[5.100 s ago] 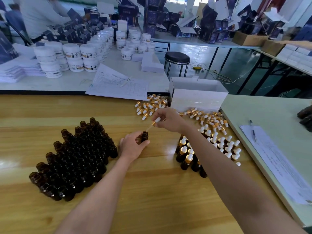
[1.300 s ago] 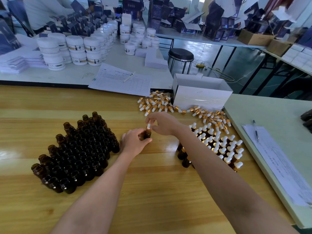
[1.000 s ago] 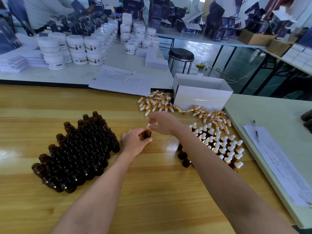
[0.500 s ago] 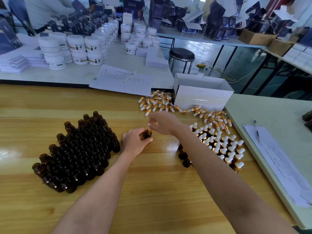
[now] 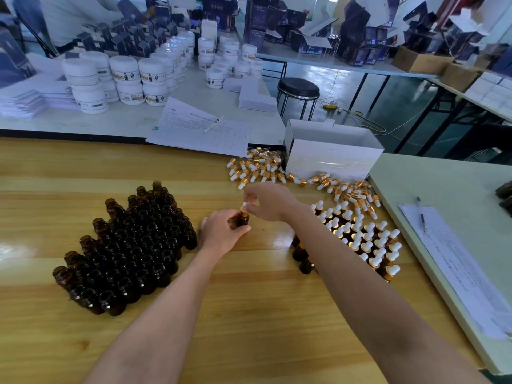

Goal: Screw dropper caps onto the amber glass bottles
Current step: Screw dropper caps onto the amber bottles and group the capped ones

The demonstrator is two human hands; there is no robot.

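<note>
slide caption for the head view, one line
Left hand holds an amber bottle while the right hand pinches a dropper cap at its neck.

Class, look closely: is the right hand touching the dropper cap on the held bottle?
Touching. The head view shows the right hand pinching the dropper cap atop the amber bottle that the left hand grips.

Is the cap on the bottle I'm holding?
On: the cap sits on the bottle, right hand pinching its bulb, left hand gripping the bottle. Tightness: cannot tell.
</note>
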